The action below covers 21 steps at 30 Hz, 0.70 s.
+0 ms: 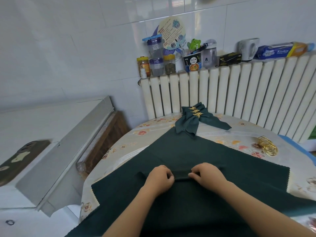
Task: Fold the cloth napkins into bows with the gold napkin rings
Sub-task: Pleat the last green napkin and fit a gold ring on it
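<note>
A dark green cloth napkin [184, 151] lies spread flat on the flowered tablecloth, one corner pointing away from me. My left hand [159, 178] and my right hand [207, 175] sit side by side at its middle, each pinching a narrow raised fold of the cloth [181, 175] between them. At the far edge lie finished green bows [196, 120] held by gold leaf-shaped rings [196, 112]. A pile of loose gold napkin rings [268, 146] rests on the table to the right.
The table [130, 142] stands against a white radiator [239, 96] whose top holds jars, bottles, a noodle cup and boxes. A grey cabinet [68, 151] with a phone [20, 159] on it stands close at the left.
</note>
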Available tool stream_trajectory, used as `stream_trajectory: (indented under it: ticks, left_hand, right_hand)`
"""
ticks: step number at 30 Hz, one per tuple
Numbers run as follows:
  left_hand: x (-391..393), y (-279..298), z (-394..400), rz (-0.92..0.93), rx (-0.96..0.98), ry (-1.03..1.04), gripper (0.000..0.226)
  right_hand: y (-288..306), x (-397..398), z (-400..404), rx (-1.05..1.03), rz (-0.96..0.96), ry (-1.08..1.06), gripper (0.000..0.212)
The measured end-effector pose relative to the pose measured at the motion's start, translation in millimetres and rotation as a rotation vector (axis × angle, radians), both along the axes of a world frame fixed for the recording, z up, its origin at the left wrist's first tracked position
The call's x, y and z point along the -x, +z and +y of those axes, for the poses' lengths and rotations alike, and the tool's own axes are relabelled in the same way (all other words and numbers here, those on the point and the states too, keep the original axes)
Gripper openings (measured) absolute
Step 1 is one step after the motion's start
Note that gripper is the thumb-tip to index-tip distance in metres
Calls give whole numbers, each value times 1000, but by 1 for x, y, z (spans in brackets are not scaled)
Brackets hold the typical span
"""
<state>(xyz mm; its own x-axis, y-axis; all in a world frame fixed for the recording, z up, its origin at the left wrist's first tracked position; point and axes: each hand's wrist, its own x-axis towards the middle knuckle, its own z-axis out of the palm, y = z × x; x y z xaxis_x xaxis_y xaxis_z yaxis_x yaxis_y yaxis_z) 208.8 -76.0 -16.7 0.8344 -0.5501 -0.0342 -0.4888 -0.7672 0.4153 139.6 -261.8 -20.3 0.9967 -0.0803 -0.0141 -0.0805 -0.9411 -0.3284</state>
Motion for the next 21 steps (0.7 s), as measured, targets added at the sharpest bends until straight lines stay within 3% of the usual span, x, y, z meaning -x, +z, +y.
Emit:
stream_trajectory:
  ticks: [8,13,17,21]
  left_hand:
    - [-7,6,-10,158,-30,140,16]
    - [-13,18,-28,137,-313,100,25]
    - [-19,21,-35,54,-441,58,45]
    - [-25,18,-31,121,-364,94,58]
  right_hand:
    - [8,-10,11,32,62,-90,13]
    - [11,-19,14,162,113,-9,10]
    - [10,-26,16,252,124,-13,41]
    - [9,-31,10,205,202,-43,47]
